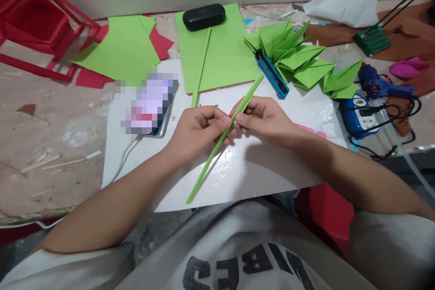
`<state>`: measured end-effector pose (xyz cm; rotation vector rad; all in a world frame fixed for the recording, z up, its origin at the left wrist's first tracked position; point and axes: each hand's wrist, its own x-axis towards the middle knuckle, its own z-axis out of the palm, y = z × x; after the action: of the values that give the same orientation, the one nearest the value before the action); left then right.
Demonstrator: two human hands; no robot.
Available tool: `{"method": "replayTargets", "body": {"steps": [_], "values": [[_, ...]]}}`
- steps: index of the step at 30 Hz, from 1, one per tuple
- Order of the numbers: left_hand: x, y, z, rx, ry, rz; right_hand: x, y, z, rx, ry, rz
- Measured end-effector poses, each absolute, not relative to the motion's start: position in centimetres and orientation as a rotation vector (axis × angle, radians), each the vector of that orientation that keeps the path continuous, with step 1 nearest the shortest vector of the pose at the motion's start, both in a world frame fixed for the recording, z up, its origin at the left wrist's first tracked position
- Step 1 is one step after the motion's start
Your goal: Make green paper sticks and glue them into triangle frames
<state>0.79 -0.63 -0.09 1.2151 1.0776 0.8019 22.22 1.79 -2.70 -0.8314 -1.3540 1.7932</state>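
A narrow folded strip of green paper (pixel 208 166) slants across the middle of the view, above a white board (pixel 265 181). My left hand (pixel 200 129) pinches it near its middle between thumb and fingers. Right beside that, my right hand (pixel 260 115) also has thumb and fingers closed on the strip, and the two thumbs nearly meet. Behind my left hand, a second green strip (pixel 203 61) lies partly on a stack of green paper sheets (pixel 231 54). A blue utility knife (pixel 273 74) rests just beyond my right hand.
Several folded green paper pieces (pixel 302 61) spread at the back right. A blue glue gun (pixel 377 81) and a blue power socket (pixel 360 115) with looped cables sit farther right. At left are a phone (pixel 149 108) on a cable and a red chair (pixel 37 22). A black case (pixel 204 16) tops the sheets.
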Motion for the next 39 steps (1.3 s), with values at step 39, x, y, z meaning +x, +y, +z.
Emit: {"method": "replayTargets", "body": {"steps": [39], "values": [[0.5, -0.3, -0.3, 1.363, 1.243, 0.855, 22.3, 1.4, -2.3, -1.113, -1.18, 1.607]]}}
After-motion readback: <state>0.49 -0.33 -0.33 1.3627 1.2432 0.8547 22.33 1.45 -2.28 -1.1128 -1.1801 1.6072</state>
